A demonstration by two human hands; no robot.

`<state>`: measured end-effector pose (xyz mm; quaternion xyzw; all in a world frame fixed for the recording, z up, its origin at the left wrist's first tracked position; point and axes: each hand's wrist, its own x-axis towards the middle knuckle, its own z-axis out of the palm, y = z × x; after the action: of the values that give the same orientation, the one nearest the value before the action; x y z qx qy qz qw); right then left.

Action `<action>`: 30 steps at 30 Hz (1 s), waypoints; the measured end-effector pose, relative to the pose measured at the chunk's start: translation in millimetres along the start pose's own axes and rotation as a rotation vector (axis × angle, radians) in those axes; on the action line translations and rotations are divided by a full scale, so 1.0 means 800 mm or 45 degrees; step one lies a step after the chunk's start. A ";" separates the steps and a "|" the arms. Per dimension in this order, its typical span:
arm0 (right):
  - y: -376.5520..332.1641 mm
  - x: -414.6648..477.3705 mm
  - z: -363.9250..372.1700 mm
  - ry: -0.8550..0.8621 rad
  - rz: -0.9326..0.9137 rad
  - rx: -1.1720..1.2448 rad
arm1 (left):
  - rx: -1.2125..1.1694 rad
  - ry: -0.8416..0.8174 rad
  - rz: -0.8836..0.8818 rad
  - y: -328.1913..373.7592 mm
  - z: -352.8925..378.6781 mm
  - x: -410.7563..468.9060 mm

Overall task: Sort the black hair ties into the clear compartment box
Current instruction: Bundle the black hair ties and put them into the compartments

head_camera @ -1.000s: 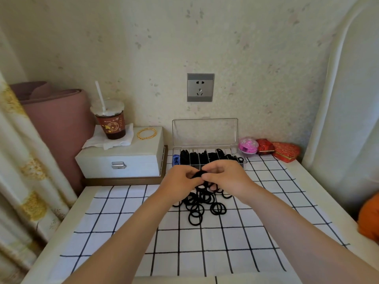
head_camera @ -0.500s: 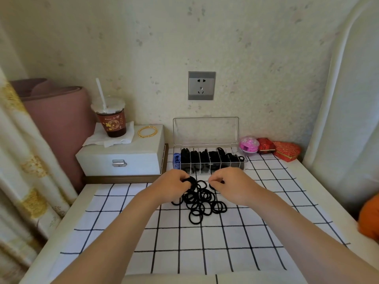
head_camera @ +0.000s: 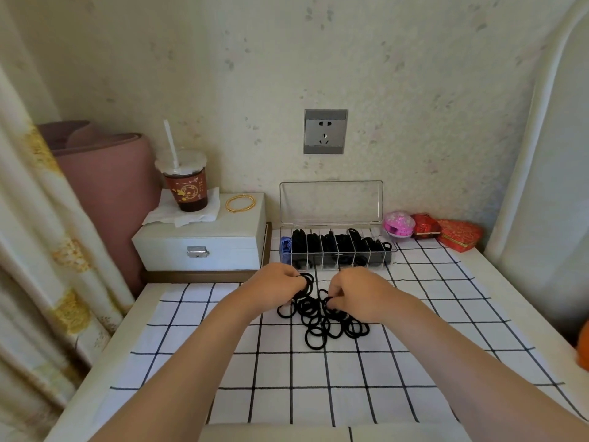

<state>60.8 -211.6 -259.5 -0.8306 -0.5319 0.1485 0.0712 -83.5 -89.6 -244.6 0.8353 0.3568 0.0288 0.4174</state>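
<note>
A pile of black hair ties (head_camera: pixel 322 323) lies on the white checked cloth (head_camera: pixel 318 384) in front of the clear compartment box (head_camera: pixel 338 250). The box stands open against the wall, its lid upright, and most compartments hold black ties. My left hand (head_camera: pixel 274 288) grips a bunch of ties (head_camera: pixel 306 281) at the pile's far left edge. My right hand (head_camera: pixel 357 293) has curled fingers down on the pile's far right side and pinches a tie there.
A white jewellery box (head_camera: pixel 204 247) at the left carries a lidded drink cup (head_camera: pixel 186 183) on a napkin and a gold bangle (head_camera: pixel 240 203). A pink round case (head_camera: pixel 399 225) and two red boxes (head_camera: pixel 446 232) sit right of the clear box. Curtain at left.
Both hands have come down from near the box to the pile. They moved apart, the left keeping a bunch of ties, the right reaching into the pile.
</note>
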 end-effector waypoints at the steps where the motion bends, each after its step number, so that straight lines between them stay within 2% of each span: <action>1: 0.003 -0.001 -0.002 0.035 -0.004 0.022 | -0.066 -0.012 -0.031 0.002 0.000 -0.001; 6: 0.012 -0.010 -0.024 0.271 -0.036 0.359 | -0.282 0.024 -0.048 0.006 -0.003 -0.004; 8: 0.004 -0.017 -0.033 0.318 -0.043 0.662 | -0.295 0.123 -0.011 0.003 -0.001 -0.004; 11: -0.013 -0.026 -0.040 0.225 -0.038 1.147 | -0.325 0.177 0.003 0.006 0.007 -0.005; 14: -0.024 -0.028 -0.037 0.204 -0.074 1.131 | -0.500 0.070 -0.060 0.017 0.013 -0.009; 21: -0.011 -0.018 -0.027 0.352 0.075 0.928 | -0.929 -0.270 -0.060 0.015 0.005 -0.009; 25: -0.013 -0.014 -0.024 0.445 0.014 0.900 | -0.901 -0.393 0.021 0.012 -0.002 -0.010; 27: -0.012 -0.012 -0.023 0.343 -0.011 0.961 | -0.824 -0.428 0.073 0.008 -0.004 -0.010; 30: -0.011 -0.011 -0.023 0.157 -0.002 0.981 | -0.692 -0.327 0.096 0.005 -0.006 -0.008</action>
<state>55.9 -215.5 -238.2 -0.7499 -0.4325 0.2870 0.4101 -87.9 -92.1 -236.9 0.7025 0.2490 0.0327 0.6659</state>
